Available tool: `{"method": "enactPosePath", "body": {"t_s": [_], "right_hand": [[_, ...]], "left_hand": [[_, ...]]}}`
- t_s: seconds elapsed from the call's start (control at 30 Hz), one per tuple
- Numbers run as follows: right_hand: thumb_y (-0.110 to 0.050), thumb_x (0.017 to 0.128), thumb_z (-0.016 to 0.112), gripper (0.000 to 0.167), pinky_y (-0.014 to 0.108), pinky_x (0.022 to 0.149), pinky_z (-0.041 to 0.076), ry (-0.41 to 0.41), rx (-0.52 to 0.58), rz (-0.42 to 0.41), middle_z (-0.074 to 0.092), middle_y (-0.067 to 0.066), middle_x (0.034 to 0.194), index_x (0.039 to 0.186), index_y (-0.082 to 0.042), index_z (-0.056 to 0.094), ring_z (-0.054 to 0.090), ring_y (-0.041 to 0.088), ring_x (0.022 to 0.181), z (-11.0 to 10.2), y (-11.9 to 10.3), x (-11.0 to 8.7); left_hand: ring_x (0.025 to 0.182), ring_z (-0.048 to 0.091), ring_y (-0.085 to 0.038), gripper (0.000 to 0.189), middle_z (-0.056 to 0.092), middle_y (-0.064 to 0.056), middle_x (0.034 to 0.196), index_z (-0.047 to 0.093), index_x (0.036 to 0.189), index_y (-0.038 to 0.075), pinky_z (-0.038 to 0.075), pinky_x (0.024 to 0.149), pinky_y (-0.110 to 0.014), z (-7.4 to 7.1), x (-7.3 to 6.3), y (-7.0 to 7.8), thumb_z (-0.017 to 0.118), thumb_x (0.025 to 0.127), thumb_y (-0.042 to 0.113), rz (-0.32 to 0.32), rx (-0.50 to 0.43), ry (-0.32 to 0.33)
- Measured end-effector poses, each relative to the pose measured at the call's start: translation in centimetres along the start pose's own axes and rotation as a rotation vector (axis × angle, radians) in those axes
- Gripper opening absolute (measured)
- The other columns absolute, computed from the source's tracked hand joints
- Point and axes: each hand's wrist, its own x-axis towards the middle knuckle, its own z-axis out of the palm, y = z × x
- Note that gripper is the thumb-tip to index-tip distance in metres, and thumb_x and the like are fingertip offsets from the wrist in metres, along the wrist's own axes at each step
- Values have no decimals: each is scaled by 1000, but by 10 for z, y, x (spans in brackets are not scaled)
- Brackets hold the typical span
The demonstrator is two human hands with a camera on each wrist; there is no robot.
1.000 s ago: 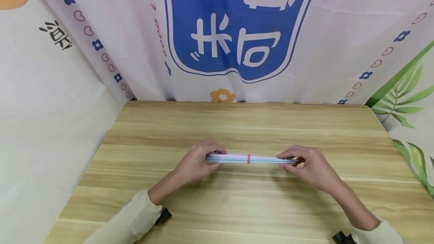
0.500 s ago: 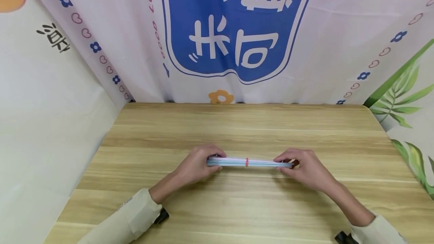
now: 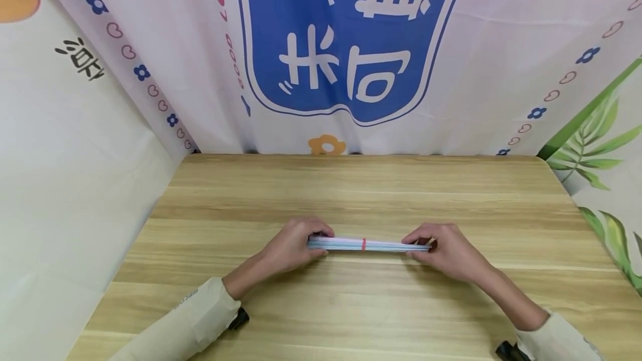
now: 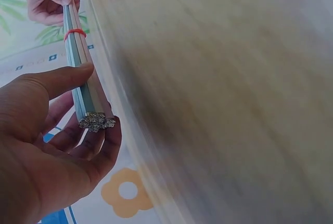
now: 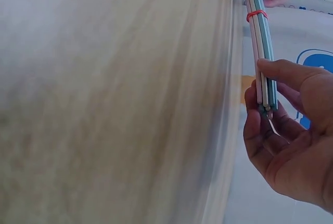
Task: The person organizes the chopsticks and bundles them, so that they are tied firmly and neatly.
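Observation:
A bundle of pastel blue, pink and cream chopsticks lies crosswise between both hands, bound near its middle by a red rubber band. My left hand grips the left end, thumb on the near side and fingers on the far side. In the left wrist view, the chopsticks' silvery patterned ends face the camera. The thinner right end is pinched by my right hand, with the thumb across the sticks in the right wrist view. The bundle is held close over the wooden table.
The wood-grain table spreads out beneath both hands. A printed curtain with a blue panel hangs along the back edge, with a white cloth at the left and leaf-patterned cloth at the right.
Both hands and the bundle have come slightly down in the head view, the right hand also a little to the left. The hold at both ends stays, and the camera view shifts slightly.

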Motion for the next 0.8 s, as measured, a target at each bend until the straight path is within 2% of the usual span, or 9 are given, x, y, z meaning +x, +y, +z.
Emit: {"method": "enactPosePath", "body": {"t_s": [0.6, 0.8], "right_hand": [[-12, 91, 86, 17, 22, 71, 55, -81, 0, 47, 79, -8, 97, 106, -19, 83, 65, -3, 81, 7, 4, 2], [-16, 93, 86, 18, 24, 77, 58, -80, -30, 62, 80, -7, 104, 109, -20, 82, 70, 1, 90, 7, 2, 3]], "left_hand": [[104, 73, -16, 29, 79, -3, 112, 79, 113, 10, 61, 89, -34, 3, -1, -3, 90, 86, 7, -61, 26, -53], [107, 73, -18, 30, 78, -4, 116, 79, 117, 9, 61, 92, -37, 4, -1, -2, 89, 88, 9, -75, 38, -67]]}}
